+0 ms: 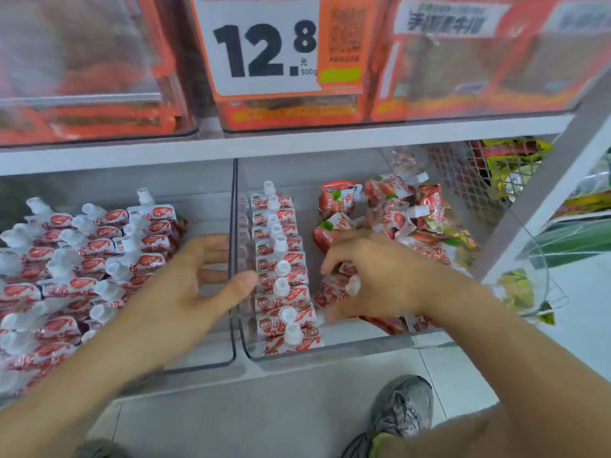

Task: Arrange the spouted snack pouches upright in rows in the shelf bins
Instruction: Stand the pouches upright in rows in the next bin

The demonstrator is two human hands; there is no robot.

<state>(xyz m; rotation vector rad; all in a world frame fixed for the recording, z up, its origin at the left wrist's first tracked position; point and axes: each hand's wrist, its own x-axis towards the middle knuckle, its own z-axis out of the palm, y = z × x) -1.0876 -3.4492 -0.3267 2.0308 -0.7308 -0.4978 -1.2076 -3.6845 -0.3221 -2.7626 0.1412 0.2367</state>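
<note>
Two clear shelf bins sit side by side. The left bin (205, 360) holds several rows of red-and-white spouted pouches (99, 246) standing upright. In the right bin (330, 350), one upright row of pouches (281, 269) runs along its left wall, and a loose heap of pouches (406, 219) lies at the right and back. My left hand (195, 289) is spread open across the wall between the bins, thumb touching the upright row. My right hand (373, 276) reaches into the heap with curled fingers around a pouch (344, 285) whose white cap shows.
The shelf above carries clear bins of orange packets and a price card reading 12.8 (264, 47). A white mesh panel (469, 180) and a slanted shelf post (542, 206) stand at the right. My shoe (403, 411) is on the tiled floor below.
</note>
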